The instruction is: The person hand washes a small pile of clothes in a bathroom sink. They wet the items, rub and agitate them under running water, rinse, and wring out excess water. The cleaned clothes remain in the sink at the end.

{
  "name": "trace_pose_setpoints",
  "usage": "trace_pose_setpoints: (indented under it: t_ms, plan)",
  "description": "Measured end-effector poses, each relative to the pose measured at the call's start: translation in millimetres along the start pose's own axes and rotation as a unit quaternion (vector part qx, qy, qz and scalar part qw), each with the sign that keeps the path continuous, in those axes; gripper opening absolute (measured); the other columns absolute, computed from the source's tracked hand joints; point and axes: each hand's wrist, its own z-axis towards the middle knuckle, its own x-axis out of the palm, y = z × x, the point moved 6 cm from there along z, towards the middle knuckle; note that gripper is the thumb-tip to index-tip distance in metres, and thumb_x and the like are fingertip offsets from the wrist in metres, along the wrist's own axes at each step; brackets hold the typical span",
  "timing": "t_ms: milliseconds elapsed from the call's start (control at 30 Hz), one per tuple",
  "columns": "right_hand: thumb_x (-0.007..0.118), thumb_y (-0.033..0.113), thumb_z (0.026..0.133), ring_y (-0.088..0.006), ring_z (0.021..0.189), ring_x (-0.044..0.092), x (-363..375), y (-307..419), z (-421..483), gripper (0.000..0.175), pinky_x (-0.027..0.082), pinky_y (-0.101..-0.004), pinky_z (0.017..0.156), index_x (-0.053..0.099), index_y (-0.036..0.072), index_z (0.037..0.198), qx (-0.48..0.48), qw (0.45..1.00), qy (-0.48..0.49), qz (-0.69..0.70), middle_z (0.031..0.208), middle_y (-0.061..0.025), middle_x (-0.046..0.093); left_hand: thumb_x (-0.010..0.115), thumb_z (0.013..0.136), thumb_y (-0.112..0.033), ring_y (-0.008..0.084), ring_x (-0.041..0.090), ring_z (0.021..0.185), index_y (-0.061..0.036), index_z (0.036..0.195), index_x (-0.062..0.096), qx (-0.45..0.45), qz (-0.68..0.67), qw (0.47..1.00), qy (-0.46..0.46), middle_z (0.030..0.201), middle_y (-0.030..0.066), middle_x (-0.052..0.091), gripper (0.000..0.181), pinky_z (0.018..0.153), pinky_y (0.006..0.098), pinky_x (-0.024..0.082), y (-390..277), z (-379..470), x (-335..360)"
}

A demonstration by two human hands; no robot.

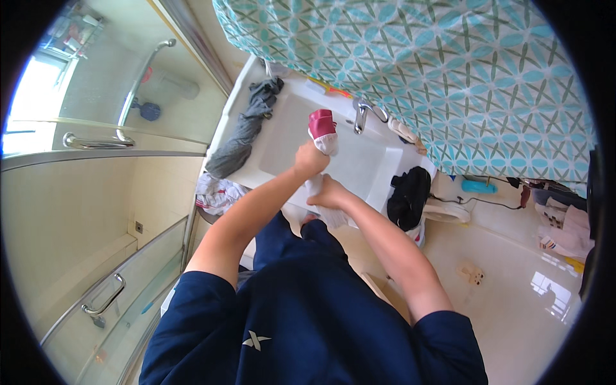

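My left hand (312, 158) grips a white and crimson cloth item (321, 124), possibly a sock, just below its crimson end. Lower down, my right hand (333, 193) is closed around the white length of the same cloth. Its paler, ribbed-looking tail (332, 216) hangs below the right hand. The stretch between my hands looks narrow and bunched. Both hands are over the front part of a white rectangular sink (284, 130). A chrome faucet (362, 115) stands at the sink's back edge, beyond the hands.
Dark grey clothing (240, 139) lies along the sink's left rim. A black garment (409, 197) sits on the right rim. White-and-red cloth (219, 193) is below the left corner. A patterned curtain (409, 72) hangs behind. Glass shower panels with a metal handle (107, 301) stand left.
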Motion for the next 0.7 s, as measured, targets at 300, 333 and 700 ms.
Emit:
trace_pose_setpoints:
  t_ms: [300,333,700]
  plan:
    - [0.071,0.048,0.095,-0.0211,0.086,0.068,-56,20,-54,0.073,0.059,-0.0372,0.071,0.041,0.004,0.145,-0.012,0.874,0.059,0.482,0.103,-0.0118,0.066,0.051,0.083,-0.084,0.0401,0.044,0.14,-0.0078,0.155,0.038,-0.175,-0.331,0.901,0.219,0.154,0.0177,0.046,0.106,0.112,0.0664,0.03,-43,-66,-8]
    - [0.069,0.047,0.096,-0.0203,0.081,0.067,-55,19,-53,0.066,0.059,-0.0369,0.069,0.046,0.004,0.141,0.008,0.884,0.057,0.463,0.098,-0.0103,0.066,0.041,0.082,-0.093,0.042,0.038,0.144,-0.0073,0.159,0.032,-0.175,-0.327,0.902,0.22,0.158,0.0187,0.041,0.116,0.115,0.0704,0.023,-44,-65,-15]
    - [0.056,0.048,0.1,-0.0135,0.068,0.06,-63,64,-65,0.06,0.054,-0.0339,0.068,0.053,0.001,0.136,-0.109,0.354,0.322,0.871,0.083,-0.003,0.06,0.046,0.091,-0.081,0.0423,0.066,0.114,0.0039,0.129,0.061,-0.025,-0.843,0.474,0.254,0.129,0.0261,0.064,0.095,0.098,0.0602,0.052,-2,-85,26]
